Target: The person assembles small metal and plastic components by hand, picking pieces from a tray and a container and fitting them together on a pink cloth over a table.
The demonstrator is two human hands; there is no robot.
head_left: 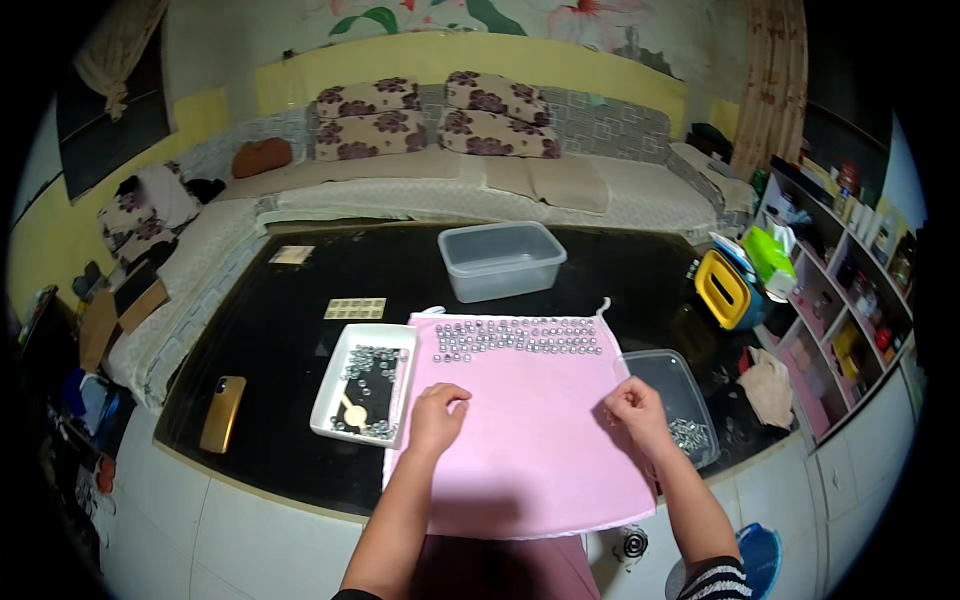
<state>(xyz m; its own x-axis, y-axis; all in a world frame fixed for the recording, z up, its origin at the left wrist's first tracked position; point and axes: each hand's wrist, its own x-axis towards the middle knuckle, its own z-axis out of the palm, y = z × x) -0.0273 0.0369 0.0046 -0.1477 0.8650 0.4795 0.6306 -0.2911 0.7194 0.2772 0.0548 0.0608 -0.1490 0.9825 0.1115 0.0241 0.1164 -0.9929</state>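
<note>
A pink cloth (540,430) lies in front of me, with rows of small shiny metal pieces (515,337) along its far part. My left hand (436,418) hovers over the cloth's left side, fingers curled and thumb close to the index finger; whatever it might hold is hidden. Beside it stands a white tray (318,412) holding round metal pieces and a cream-coloured scoop (354,412). My right hand (636,406), closed in a pinch, is at the cloth's right edge, next to a see-through plastic lid (672,375) with small metal parts (688,434) in it. Nothing shows between its fingertips.
A see-through plastic box (503,262) stands at the far side of the black table (290,340). Left lie a gold phone (223,414) and a sticker sheet (355,308). To the right are a yellow-and-blue container (724,290), a beige cloth (767,390) and shelves (815,300).
</note>
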